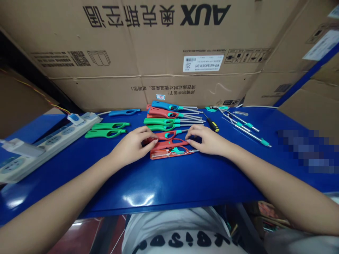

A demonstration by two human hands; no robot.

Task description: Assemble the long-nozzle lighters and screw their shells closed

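Observation:
A red lighter shell half (171,144) lies level between my two hands. My left hand (141,143) pinches its wide left end between thumb and fingers. With curled fingers, my right hand (202,139) grips its narrow right end. Just below, a red half shell holding a metal tube, thin wire and teal trigger (177,151) lies with its inside facing up. Above my fingers is an assembled red long-nosed lighter (165,135). Green lighters (159,121), red lighters (161,113) and a blue lighter (162,105) are lined up behind it, metal nozzles pointing right.
Green shell pieces (106,133) and a blue shell piece (124,112) lie left, near a white power strip (53,141). To the right are a yellow-black screwdriver (212,124) and loose metal tubes with teal parts (242,127). A cardboard box (156,42) stands behind the blue table (169,187).

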